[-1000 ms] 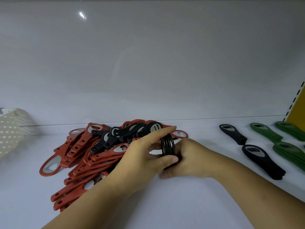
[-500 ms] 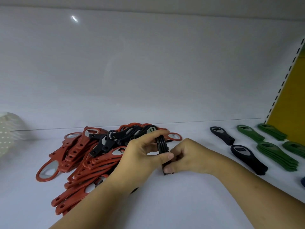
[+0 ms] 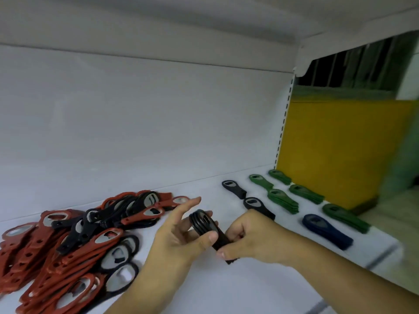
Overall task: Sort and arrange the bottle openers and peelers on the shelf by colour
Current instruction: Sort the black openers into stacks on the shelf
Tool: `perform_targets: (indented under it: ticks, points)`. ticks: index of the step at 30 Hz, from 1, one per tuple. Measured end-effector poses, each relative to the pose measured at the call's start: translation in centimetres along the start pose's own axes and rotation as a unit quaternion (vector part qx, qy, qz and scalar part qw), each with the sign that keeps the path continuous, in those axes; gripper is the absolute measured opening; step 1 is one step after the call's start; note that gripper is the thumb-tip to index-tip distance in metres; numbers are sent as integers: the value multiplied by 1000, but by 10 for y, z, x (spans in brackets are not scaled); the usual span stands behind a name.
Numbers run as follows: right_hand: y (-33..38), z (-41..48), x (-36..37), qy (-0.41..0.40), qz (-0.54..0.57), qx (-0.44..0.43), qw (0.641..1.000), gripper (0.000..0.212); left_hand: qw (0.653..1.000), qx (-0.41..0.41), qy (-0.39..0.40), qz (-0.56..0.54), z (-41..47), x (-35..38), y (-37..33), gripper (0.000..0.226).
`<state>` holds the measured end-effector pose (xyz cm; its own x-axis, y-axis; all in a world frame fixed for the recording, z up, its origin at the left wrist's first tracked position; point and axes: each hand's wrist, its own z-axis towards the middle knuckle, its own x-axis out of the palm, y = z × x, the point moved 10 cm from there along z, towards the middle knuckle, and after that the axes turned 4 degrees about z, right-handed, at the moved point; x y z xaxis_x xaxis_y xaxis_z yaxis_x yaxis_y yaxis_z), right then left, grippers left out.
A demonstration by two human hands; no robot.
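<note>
Two grips share one bundle in the head view, our only view. Our left grip [image 3: 181, 234] pinches the stack of black openers [image 3: 203, 223] at its round heads, thumb on the near face and fingers behind, with the forefinger pointing out straight. Our right grip [image 3: 249, 239] pinches the handle end of the same stack. The stack stands on edge over the shelf [image 3: 226, 291], between the mixed pile [image 3: 68, 245] on the left and the sorted rows on the right. We cannot tell whether its lower end touches the shelf.

We judge the main risk to be the stack fanning apart. The pieces are only pressed together, so if either grip loosens early, they could slide and scatter. Our right wrist also hangs just over the nearer black opener [image 3: 255, 203] and could nudge it out of line. The dark blue pile [image 3: 326, 231] looks close to black in this light, so the stack could land on the wrong colour.

By our count, two black openers lie singly, the farther black opener [image 3: 233, 188] behind the nearer. Five green piles [image 3: 282, 200] sit beyond them, and there is one dark blue pile. The held stack shows perhaps four or five edges. The red and black openers in the mixed pile are too tangled to count. We can pick out no peeler.
</note>
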<state>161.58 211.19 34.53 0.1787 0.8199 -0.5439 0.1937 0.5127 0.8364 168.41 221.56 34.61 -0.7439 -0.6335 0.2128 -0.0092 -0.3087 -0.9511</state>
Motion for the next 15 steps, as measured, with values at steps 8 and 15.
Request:
perform_targets:
  ticks: [8, 15]
  points:
    - [-73, -71, -89, -108, -188, 201, 955, 55, 977, -110, 102, 150, -10, 16, 29, 53]
    - [-86, -71, -127, -107, -324, 275, 899, 48, 971, -114, 102, 186, -15, 16, 28, 43]
